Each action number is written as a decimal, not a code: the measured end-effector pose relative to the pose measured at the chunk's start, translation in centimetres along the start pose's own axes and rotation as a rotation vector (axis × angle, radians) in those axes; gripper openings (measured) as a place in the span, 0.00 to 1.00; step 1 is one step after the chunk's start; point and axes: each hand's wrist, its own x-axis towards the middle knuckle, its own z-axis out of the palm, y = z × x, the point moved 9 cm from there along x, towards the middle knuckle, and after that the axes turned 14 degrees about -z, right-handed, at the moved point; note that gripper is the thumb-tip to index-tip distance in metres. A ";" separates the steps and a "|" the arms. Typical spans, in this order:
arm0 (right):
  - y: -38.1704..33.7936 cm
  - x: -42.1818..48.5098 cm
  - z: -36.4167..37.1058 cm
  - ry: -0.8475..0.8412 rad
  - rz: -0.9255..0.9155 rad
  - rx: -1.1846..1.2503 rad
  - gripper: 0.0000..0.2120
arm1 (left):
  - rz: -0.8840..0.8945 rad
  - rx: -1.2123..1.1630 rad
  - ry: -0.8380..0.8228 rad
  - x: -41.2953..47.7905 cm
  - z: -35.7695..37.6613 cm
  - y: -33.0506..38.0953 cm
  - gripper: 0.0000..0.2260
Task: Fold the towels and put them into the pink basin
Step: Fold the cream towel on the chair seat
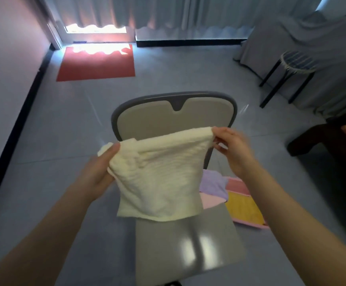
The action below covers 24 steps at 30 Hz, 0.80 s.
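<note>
A cream towel [159, 178] hangs in the air above the grey chair seat [188, 244], held by its top edge. My left hand [97, 172] grips its upper left corner and my right hand [231, 149] pinches its upper right corner. Behind the towel, a lilac towel [213, 182] and a pink towel [211, 200] lie on the right side of the seat. The pink basin [248, 223] sits on the floor to the right of the chair, with a yellow towel [244, 207] and a red-pink towel [237, 185] in it.
The chair's backrest [174, 120] stands just beyond the towel. A black-legged stool [291, 71] and cloth-covered furniture [312, 38] stand at the right. Dark wooden furniture [322, 137] is at the right edge. A red mat [95, 62] lies by the door.
</note>
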 end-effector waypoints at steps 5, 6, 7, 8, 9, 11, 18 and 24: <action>-3.5 -0.3 -3.3 0.081 -0.119 0.174 0.07 | 0.208 0.068 0.073 -1.8 -2.5 4.7 0.18; -3.3 -0.8 -3.4 0.054 -0.085 0.215 0.07 | 0.189 0.110 0.009 -2.2 -1.9 4.8 0.24; -2.5 -1.5 -3.8 0.011 -0.031 0.245 0.07 | 0.145 0.143 -0.076 -2.5 -1.3 4.2 0.29; -1.5 -2.4 -4.0 -0.048 0.035 0.258 0.08 | 0.070 0.166 -0.165 -2.9 -0.8 2.9 0.32; -0.1 -3.6 -4.4 -0.117 0.103 0.245 0.10 | -0.021 0.183 -0.221 -3.0 -0.9 0.9 0.33; 3.5 -6.2 -5.3 -0.241 0.215 0.166 0.13 | -0.201 0.242 -0.254 -2.9 -2.1 -3.7 0.34; 20.7 -16.8 -10.6 -0.420 0.467 -0.266 0.06 | -0.471 0.865 -0.356 0.8 -6.6 -21.6 0.07; 32.0 -19.1 -15.0 -0.383 0.530 -0.860 0.09 | -0.507 1.297 -0.224 8.3 -13.3 -30.9 0.11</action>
